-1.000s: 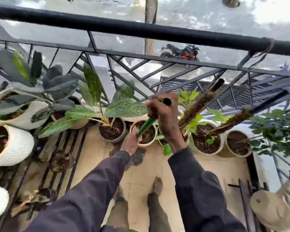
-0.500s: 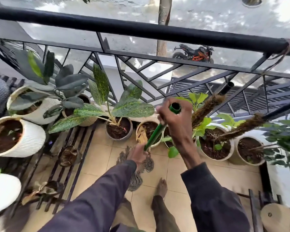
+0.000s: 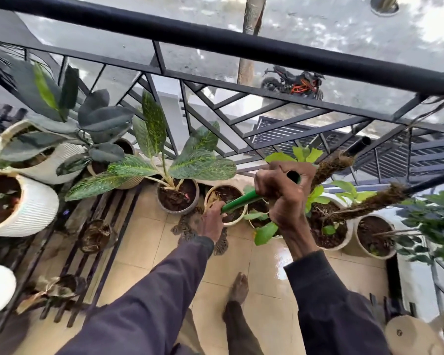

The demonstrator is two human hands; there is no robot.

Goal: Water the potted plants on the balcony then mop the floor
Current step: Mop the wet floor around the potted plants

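Note:
A green mop handle [image 3: 241,201] slants from upper right down to lower left in front of me. My right hand [image 3: 283,193] grips its top end, and my left hand [image 3: 210,221] grips it lower down. The stringy mop head [image 3: 187,230] lies on the beige tiled floor [image 3: 144,244] under my left hand, mostly hidden by it. Potted plants line the railing: a variegated-leaf plant in a grey pot [image 3: 177,198], a small cream pot [image 3: 224,201], and white pots [image 3: 328,231] with moss poles at right.
A black metal railing [image 3: 241,47] bounds the balcony ahead. White ribbed pots [image 3: 34,208] stand on a dark slatted rack [image 3: 92,252] at left. A wet patch shines on the tiles [image 3: 280,262] near my bare foot [image 3: 239,288]. A tan watering can [image 3: 415,334] sits at lower right.
The view has shifted left and closer. Both hands have kept their hold on the green handle, and the mop head has stayed on the tiles by the pots.

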